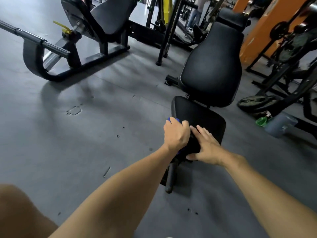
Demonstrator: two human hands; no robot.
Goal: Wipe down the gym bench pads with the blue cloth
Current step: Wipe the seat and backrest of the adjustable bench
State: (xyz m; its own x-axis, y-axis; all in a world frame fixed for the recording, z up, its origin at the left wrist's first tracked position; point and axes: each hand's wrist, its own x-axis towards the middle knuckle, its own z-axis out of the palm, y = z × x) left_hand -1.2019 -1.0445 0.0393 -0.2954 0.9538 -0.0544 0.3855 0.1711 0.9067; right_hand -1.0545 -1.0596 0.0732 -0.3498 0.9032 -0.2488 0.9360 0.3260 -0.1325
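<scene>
**Cloth bunched at the near left corner of the seat pad**

Head view: The person leans over an adjustable gym bench whose seat pad lies near and whose long back pad tilts up and away toward the far side. The left hand sits on the near left edge of the seat pad, its fingers curled round the blue cloth. Only 2 small patches of blue show, 1 past the knuckles on the far side and 1 below the wrist, so most of the cloth is hidden under the palm. Gripping it bunched this way probably gives a firm wad to press along the pad's rim, where sweat collects.

The right hand lies flat just beside the left, fingers straight and spread on the near end of the seat pad, holding nothing. It likely braces the person's weight, or steadies the pad, while the other hand rubs.

The back pad and the headrest are out of reach of both hands for now, so the wiping appears to be at the seat stage.

On the floor to the right stand a green spray bottle and a grey bucket, near the bench, presumably parked within reach for wetting the cloth. A weight plate lies flat just beyond them.
</scene>
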